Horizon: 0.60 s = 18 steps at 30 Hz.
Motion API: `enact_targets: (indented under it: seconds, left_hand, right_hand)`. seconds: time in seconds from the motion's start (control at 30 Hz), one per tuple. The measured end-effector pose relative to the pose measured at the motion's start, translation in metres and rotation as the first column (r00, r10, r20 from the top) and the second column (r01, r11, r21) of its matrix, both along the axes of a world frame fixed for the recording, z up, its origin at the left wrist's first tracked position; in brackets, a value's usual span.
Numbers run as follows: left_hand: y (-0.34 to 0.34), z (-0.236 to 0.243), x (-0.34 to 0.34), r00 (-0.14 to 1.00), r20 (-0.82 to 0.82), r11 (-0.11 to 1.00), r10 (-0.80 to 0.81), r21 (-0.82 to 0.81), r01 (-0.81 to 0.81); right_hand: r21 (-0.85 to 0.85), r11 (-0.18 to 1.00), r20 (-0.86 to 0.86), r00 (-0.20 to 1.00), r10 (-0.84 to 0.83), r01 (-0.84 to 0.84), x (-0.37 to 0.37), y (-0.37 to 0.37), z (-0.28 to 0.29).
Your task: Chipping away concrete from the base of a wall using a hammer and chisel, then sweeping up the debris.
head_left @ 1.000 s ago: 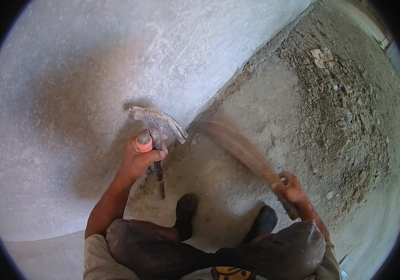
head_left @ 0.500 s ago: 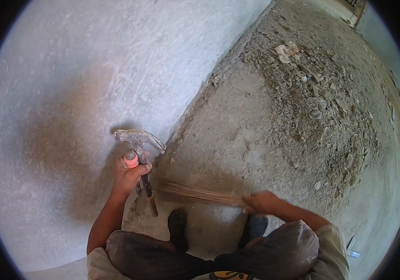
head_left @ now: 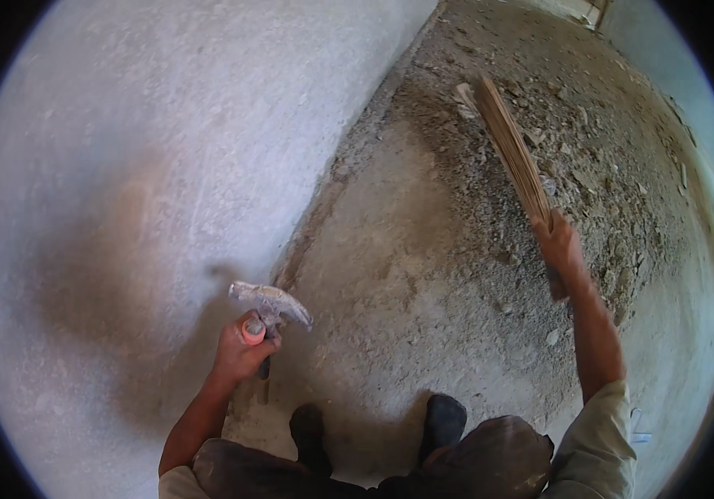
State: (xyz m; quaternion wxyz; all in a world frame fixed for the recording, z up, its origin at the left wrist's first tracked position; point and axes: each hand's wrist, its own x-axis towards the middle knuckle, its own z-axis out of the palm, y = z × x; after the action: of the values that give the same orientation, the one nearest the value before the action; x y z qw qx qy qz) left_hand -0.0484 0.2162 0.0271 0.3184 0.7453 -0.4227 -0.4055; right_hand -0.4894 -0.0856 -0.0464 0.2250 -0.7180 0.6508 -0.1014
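My left hand [head_left: 242, 353] is closed around a claw hammer [head_left: 269, 299] near the white wall, its worn metal head above my fist. In the same fist is an orange-collared tool [head_left: 253, 328] with a round grey end; the rest of it is hidden, so its kind does not show. Out to the right, my right hand [head_left: 558, 247] grips a stick hand broom [head_left: 510, 145], a bundle of thin brown sticks. The broom slants up and left over the rubble, and its butt end sticks out below my hand.
Loose rubble [head_left: 598, 183] and crumbled mortar spread along the right side of the dusty floor [head_left: 390, 241]. At left rises the white wall [head_left: 149, 108], meeting the floor in a dirty seam. My feet in dark footwear [head_left: 443, 420] are at the bottom. A small flat object [head_left: 641, 437] lies lower right.
My right hand has swung the broom from low in front of my feet up and right over the rubble. My left hand has lowered slightly with the hammer. The view has shifted.
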Motion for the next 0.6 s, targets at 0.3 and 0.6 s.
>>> enact_targets:
  seconds: [0.3, 0.6]
  left_hand:
    - [-0.054, -0.018, -0.008, 0.998, -0.054, 0.999, 0.016, 0.041, -0.014]
    - [-0.099, -0.036, -0.034, 0.992, -0.054, 0.993, -0.113, 0.038, 0.115]
  right_hand:
    - [0.231, 0.727, -0.077, 0.733, 0.676, -0.646, -0.027, 0.214, -0.052]
    - [0.426, 0.867, -0.328, 0.849, 0.415, -0.26, -0.11, 0.142, -0.05]
